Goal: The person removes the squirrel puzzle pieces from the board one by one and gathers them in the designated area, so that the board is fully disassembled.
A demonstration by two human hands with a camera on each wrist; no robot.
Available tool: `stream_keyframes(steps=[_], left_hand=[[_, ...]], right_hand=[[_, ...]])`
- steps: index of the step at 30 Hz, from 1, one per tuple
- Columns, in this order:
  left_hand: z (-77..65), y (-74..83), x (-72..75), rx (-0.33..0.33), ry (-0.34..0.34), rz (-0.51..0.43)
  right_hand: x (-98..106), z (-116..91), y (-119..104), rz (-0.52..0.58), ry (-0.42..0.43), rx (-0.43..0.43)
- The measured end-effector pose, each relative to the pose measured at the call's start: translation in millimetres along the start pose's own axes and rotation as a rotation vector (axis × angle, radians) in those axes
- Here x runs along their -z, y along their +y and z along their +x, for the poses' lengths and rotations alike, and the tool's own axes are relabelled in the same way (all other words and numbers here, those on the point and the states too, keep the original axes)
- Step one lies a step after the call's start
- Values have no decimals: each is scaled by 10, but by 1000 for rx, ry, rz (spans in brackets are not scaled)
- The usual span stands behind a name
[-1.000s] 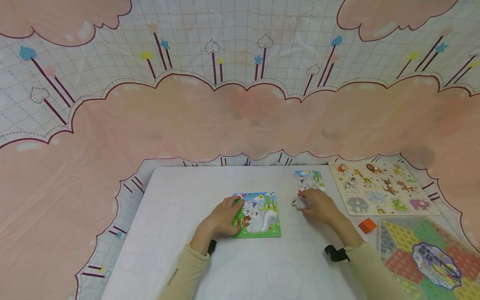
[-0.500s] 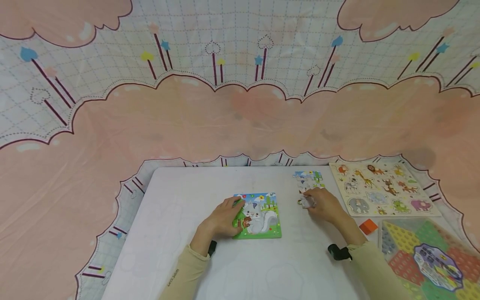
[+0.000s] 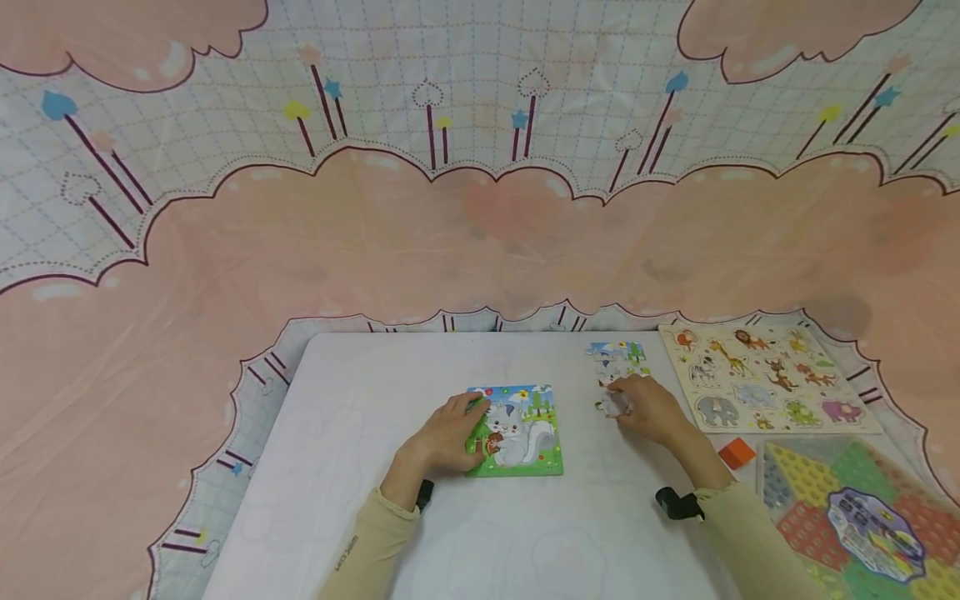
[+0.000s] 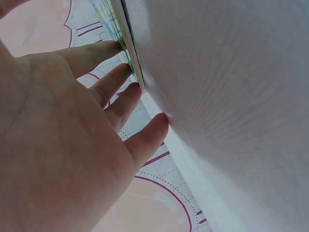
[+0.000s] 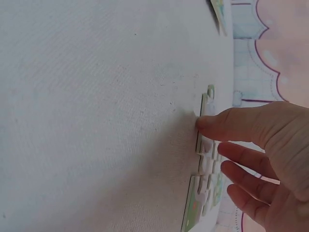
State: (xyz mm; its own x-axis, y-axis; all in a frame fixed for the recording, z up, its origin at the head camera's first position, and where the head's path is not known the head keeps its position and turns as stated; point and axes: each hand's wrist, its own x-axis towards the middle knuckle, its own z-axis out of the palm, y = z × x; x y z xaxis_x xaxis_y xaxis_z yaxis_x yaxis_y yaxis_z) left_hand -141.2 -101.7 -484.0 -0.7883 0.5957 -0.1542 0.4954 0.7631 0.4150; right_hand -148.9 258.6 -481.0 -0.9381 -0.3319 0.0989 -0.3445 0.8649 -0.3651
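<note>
My left hand [image 3: 448, 435] rests over the left side of a square puzzle board [image 3: 525, 446] with a grey squirrel on green and blue. In the left wrist view its spread fingers [image 4: 120, 106] touch the edge of that board [image 4: 128, 46]. Farther right, my right hand [image 3: 654, 410] holds a grey puzzle piece [image 3: 617, 405] at the lower end of several joined puzzle pieces [image 3: 617, 352] with a matching picture. The right wrist view has the thumb [image 5: 212, 126] against the side of the piece, while the other fingers are on its far side.
A wooden animal board [image 3: 757, 379] lies at the back right. In front of it are an orange block [image 3: 737, 453] and a clear case of colourful patterned sections [image 3: 855, 467] with a purple label. The white table [image 3: 390, 367] backs onto a pink cloud-patterned cloth [image 3: 480, 242].
My right hand and the grey puzzle piece shifted slightly right under the joined pieces, then stayed in place. The left hand and the squirrel board have stayed put.
</note>
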Motion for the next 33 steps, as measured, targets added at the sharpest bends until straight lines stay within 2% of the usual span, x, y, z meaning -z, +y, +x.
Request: stream_keyframes(steps=[9,19,28,33], left_hand=[[4,-6,20,8,-1,8],[10,-5,6,10,-8,1],[3,10,11,4,-11,-8],[5,9,11,4,-14,-3]], right_hand=[[15,-54,45,7,2,-66],[-10,-52,69,54,-26,-77],[-26,-34,80,58,-66,-110],[-11,-37,63,53,-68,-101]])
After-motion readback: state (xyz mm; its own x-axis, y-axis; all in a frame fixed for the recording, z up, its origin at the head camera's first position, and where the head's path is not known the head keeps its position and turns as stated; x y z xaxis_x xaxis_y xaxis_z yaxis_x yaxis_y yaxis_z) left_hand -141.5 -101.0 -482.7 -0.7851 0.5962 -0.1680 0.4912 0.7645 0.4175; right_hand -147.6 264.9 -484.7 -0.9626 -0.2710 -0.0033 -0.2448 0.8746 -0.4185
